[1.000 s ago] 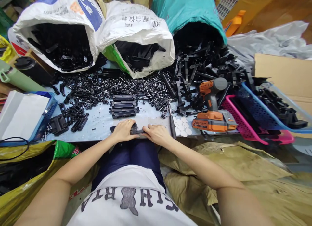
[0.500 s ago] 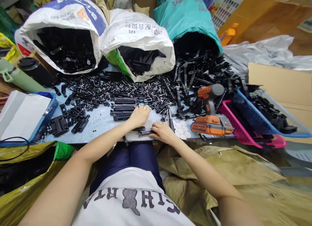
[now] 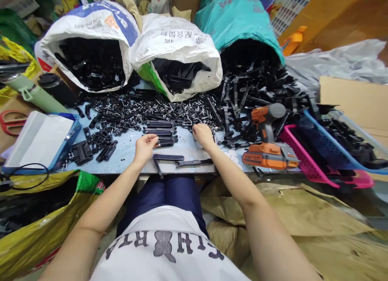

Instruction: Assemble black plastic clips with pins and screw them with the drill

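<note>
My left hand (image 3: 146, 148) is closed in a pinch beside the left end of a row of long black plastic pieces (image 3: 160, 132). Whatever sits between its fingertips is too small to make out. At the near edge of the heap of small black parts and screws (image 3: 178, 109), my right hand (image 3: 202, 135) has its fingers curled down and together; what they grip is hidden. Between my forearms, an angled black plastic bracket (image 3: 168, 157) lies at the table's front edge, and a slimmer black piece (image 3: 194, 163) touches its right side.
An orange cordless drill (image 3: 268, 139) stands on the right, next to pink (image 3: 321, 163) and blue baskets (image 3: 342, 147). White discs (image 3: 232, 157) lie beside my right forearm. White sacks (image 3: 178, 34) and a teal sack (image 3: 239, 22) of black parts line the back. A blue tray (image 3: 68, 139) is on the left.
My hands have moved apart, off the black pieces at the front edge. The left went left to the row's end; the right moved forward to the heap of small parts.
</note>
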`<state>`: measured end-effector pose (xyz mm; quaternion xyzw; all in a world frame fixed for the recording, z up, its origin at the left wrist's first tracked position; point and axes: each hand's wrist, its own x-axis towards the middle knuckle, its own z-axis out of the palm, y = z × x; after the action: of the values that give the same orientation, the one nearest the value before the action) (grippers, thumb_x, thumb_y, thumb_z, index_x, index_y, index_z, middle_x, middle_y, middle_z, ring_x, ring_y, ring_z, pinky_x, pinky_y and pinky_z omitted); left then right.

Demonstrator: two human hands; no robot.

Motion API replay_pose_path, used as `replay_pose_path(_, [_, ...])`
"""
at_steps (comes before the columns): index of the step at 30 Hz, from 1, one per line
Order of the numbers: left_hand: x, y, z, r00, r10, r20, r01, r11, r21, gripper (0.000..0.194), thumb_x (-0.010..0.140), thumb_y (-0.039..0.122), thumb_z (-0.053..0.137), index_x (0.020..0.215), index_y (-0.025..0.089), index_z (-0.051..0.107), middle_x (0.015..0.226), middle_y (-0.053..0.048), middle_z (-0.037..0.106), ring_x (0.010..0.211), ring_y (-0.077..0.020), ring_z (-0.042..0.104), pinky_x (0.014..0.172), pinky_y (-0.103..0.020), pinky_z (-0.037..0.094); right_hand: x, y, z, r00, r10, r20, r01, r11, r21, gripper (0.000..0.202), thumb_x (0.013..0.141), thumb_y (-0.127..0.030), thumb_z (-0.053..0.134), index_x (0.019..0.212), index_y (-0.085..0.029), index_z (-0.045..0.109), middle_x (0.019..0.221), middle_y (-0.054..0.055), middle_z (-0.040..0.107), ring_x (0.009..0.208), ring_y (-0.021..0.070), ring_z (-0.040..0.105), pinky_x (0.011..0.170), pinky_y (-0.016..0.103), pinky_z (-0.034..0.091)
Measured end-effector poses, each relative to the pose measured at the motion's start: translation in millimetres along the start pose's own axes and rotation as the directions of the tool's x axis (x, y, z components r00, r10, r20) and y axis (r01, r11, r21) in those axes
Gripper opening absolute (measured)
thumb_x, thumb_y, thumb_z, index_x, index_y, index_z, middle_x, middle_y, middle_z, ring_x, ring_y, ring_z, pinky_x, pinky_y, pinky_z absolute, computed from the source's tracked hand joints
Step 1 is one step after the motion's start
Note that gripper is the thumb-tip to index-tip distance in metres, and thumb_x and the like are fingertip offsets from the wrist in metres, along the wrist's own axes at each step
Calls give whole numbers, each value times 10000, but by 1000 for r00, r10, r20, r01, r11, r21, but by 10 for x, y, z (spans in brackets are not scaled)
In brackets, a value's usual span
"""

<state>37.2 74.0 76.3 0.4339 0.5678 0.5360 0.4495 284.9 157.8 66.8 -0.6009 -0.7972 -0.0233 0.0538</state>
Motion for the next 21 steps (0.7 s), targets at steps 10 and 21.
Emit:
replay_pose_path(10, [-316, -256, -264, 983, -165, -79, 154, 980, -126, 374, 594, 377, 738, 855, 124, 653, 702, -26, 654, 575, -116, 596, 615, -268, 497, -492, -168, 7, 989, -117, -91, 141, 931, 336, 225, 806, -149, 467, 982, -162, 605, 975, 79, 596, 832, 186, 573, 744, 286, 450])
replay_pose_path(21, [-310, -246, -294, 997, 21, 72, -42, 951, 306, 257, 730, 362, 615, 865, 152, 676, 827, -57, 668, 725, -156, 594, 731, -302, 482, -401, -454, 202, 986, -168, -10, 162, 928, 335, 298, 866, -246, 496, 1143, -155, 558, 1046, 108, 584, 991, 216, 540, 875, 334, 430])
